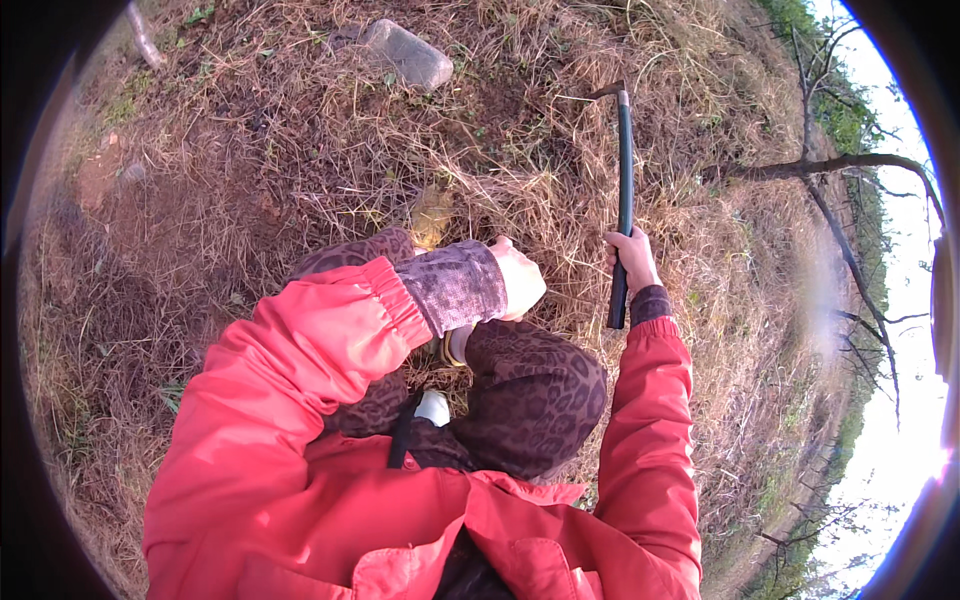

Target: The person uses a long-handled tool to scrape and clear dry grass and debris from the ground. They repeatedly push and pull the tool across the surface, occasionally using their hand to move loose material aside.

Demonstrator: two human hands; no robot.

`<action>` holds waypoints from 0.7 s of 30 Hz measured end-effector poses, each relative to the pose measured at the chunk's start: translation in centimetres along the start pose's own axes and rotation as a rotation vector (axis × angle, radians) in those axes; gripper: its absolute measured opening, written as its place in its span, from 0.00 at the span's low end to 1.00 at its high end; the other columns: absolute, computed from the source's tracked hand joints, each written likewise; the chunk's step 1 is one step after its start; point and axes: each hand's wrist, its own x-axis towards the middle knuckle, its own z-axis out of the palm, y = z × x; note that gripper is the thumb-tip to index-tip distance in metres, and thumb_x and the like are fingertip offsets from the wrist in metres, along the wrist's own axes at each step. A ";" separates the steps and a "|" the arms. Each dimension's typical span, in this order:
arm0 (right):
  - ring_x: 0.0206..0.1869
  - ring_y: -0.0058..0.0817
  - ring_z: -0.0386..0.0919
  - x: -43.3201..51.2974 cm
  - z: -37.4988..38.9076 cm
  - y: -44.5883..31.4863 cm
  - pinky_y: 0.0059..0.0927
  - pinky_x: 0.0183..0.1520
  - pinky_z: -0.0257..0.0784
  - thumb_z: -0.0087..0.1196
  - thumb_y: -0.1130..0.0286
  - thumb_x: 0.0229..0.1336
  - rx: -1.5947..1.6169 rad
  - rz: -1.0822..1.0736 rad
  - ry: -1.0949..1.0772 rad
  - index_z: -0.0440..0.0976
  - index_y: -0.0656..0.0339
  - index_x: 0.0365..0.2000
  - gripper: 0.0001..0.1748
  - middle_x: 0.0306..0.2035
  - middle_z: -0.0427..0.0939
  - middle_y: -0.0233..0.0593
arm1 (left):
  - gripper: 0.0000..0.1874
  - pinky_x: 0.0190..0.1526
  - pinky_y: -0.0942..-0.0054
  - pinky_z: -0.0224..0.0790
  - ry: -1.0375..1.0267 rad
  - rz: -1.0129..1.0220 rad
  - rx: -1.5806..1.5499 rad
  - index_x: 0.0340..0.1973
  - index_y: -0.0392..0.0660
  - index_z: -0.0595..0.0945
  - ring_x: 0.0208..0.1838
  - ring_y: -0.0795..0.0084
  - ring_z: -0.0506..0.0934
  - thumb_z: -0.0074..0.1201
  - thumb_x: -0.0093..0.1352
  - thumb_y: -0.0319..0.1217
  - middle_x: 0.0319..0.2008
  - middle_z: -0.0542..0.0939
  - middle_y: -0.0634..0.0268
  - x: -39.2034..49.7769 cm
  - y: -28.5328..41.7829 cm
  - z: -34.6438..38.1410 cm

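My right hand (635, 257) is wrapped around the lower handle of a sickle (625, 165), which points away from me. Its handle is dark green and black, and the thin, dark blade at the far end bends left into the dry grass (517, 195). My left hand (519, 279) reaches across my body, just above my right knee, with its back towards me. Its fingers curl downward and are mostly hidden, so whether they hold any grass cannot be seen. Dry stalks lie right beyond the left hand.
I am crouching, with patterned trousers (532, 397) at the knees. A grey stone (409, 56) lies on the slope ahead. On the right, a bare-branched tree (825, 165) stands out against bright sky. At the upper left is a pale trunk (145, 37), and reddish soil (101, 176) shows below it.
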 end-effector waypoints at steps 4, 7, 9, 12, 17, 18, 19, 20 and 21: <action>0.14 0.19 0.63 -1.8 -0.2 5.4 0.24 0.15 0.62 0.49 0.77 0.50 0.158 0.316 -0.075 0.61 0.60 0.27 0.07 0.16 0.64 0.29 | 0.22 0.44 0.60 0.66 -0.014 -0.023 -0.028 0.38 0.42 0.76 0.38 0.59 0.78 0.58 0.55 0.43 0.29 0.78 0.57 1.9 0.2 0.0; 0.20 0.21 0.68 -9.1 -0.4 11.4 0.25 0.22 0.67 0.50 0.75 0.52 -0.032 0.246 -0.064 0.66 0.62 0.30 0.04 0.21 0.70 0.32 | 0.26 0.47 0.59 0.65 -0.065 -0.136 -0.006 0.45 0.45 0.73 0.43 0.60 0.76 0.57 0.56 0.45 0.36 0.77 0.57 3.1 -0.6 1.0; 0.13 0.19 0.67 -16.2 -0.6 15.5 0.21 0.15 0.62 0.52 0.76 0.47 0.060 0.210 -0.053 0.68 0.65 0.28 0.06 0.18 0.71 0.32 | 0.29 0.50 0.57 0.63 -0.042 -0.213 0.046 0.47 0.45 0.71 0.48 0.60 0.73 0.58 0.54 0.47 0.41 0.75 0.58 4.0 -1.4 1.8; 0.12 0.19 0.66 -23.7 -0.8 19.3 0.23 0.15 0.63 0.51 0.76 0.45 -0.030 0.341 -0.028 0.66 0.64 0.30 0.09 0.15 0.67 0.29 | 0.37 0.53 0.56 0.60 -0.074 -0.286 0.125 0.52 0.44 0.67 0.55 0.61 0.68 0.61 0.51 0.47 0.48 0.71 0.59 5.4 -2.6 3.1; 0.20 0.19 0.64 -29.6 1.2 21.1 0.26 0.23 0.63 0.54 0.74 0.40 -0.192 0.129 0.111 0.66 0.64 0.26 0.11 0.18 0.67 0.28 | 0.52 0.59 0.48 0.52 -0.009 -0.303 0.016 0.60 0.43 0.57 0.62 0.58 0.59 0.68 0.45 0.44 0.57 0.62 0.57 6.3 -2.3 5.4; 0.21 0.18 0.63 -30.1 1.4 21.1 0.25 0.24 0.63 0.54 0.75 0.40 -0.145 0.212 0.107 0.66 0.64 0.26 0.10 0.18 0.66 0.28 | 0.53 0.61 0.47 0.50 0.071 -0.280 0.047 0.60 0.43 0.56 0.63 0.57 0.57 0.69 0.44 0.44 0.58 0.61 0.56 6.4 -2.1 5.9; 0.22 0.17 0.62 -30.2 1.5 21.0 0.24 0.25 0.62 0.54 0.75 0.40 -0.142 0.296 0.100 0.66 0.64 0.26 0.10 0.19 0.66 0.27 | 0.54 0.62 0.47 0.47 0.138 -0.257 0.067 0.61 0.43 0.55 0.64 0.57 0.56 0.69 0.43 0.44 0.59 0.60 0.56 6.5 -1.9 6.4; 0.23 0.16 0.61 -30.3 1.6 20.8 0.22 0.26 0.61 0.55 0.75 0.41 -0.073 0.346 0.071 0.66 0.64 0.26 0.10 0.19 0.65 0.26 | 0.56 0.64 0.47 0.43 0.167 -0.245 0.072 0.62 0.43 0.54 0.66 0.57 0.53 0.69 0.43 0.43 0.61 0.57 0.55 6.7 -2.0 6.8; 0.20 0.16 0.63 -30.2 1.5 20.6 0.22 0.23 0.62 0.56 0.75 0.41 -0.029 0.258 0.067 0.66 0.63 0.25 0.09 0.18 0.65 0.27 | 0.56 0.64 0.48 0.42 0.215 -0.231 0.091 0.62 0.43 0.54 0.66 0.57 0.52 0.70 0.43 0.43 0.62 0.57 0.55 7.1 -2.2 7.1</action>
